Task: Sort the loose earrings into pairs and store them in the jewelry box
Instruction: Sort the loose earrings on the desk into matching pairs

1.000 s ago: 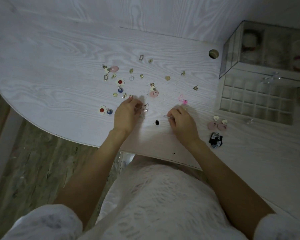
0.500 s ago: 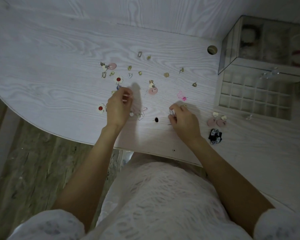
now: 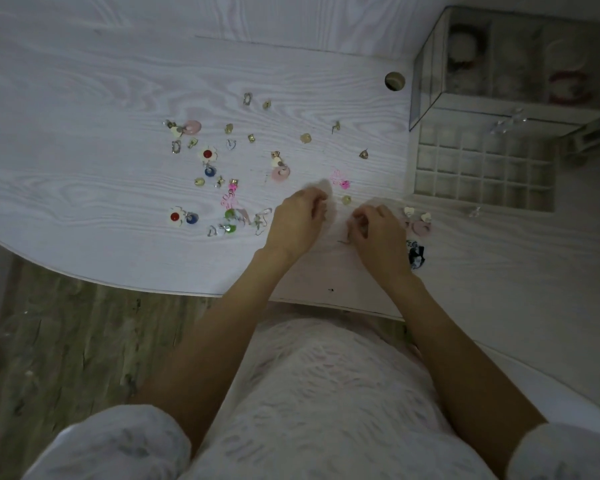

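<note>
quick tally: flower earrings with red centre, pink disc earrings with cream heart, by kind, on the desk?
Flower earrings, red centre, blue bead: 2
Pink disc earrings, cream heart top: 4
Total: 6

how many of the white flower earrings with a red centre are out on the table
2. One white flower earring lies mid-cluster above a blue bead; the other lies near the table's front edge, left of the left hand. Hands may hide more.
</note>
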`<state>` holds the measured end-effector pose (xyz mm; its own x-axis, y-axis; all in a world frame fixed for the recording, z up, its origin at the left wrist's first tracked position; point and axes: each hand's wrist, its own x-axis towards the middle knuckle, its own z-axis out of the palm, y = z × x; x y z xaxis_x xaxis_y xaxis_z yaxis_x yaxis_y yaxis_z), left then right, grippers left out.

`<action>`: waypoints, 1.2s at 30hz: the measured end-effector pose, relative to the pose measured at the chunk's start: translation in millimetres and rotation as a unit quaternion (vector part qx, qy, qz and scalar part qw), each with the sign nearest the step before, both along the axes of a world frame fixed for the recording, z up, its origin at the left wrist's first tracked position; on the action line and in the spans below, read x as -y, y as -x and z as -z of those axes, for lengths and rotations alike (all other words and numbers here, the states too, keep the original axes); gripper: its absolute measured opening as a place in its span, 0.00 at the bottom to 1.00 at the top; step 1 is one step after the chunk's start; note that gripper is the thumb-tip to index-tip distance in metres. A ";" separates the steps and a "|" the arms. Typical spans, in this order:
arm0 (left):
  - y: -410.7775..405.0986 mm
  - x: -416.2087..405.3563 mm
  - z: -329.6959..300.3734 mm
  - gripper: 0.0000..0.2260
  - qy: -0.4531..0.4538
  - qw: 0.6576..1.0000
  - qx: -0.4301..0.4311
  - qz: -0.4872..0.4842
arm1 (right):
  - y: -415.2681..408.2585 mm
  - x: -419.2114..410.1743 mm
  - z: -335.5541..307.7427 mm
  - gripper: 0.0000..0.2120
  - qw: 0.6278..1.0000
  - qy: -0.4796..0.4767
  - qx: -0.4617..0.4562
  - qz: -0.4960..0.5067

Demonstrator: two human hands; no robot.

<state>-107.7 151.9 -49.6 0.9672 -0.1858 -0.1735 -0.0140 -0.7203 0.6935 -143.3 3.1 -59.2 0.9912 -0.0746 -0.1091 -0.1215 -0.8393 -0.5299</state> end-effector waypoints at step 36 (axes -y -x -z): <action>45.8 -37.4 -11.2 0.12 -0.031 0.990 0.128 -0.043 | -8.2 9.4 -21.7 0.12 0.995 0.026 0.024 -0.090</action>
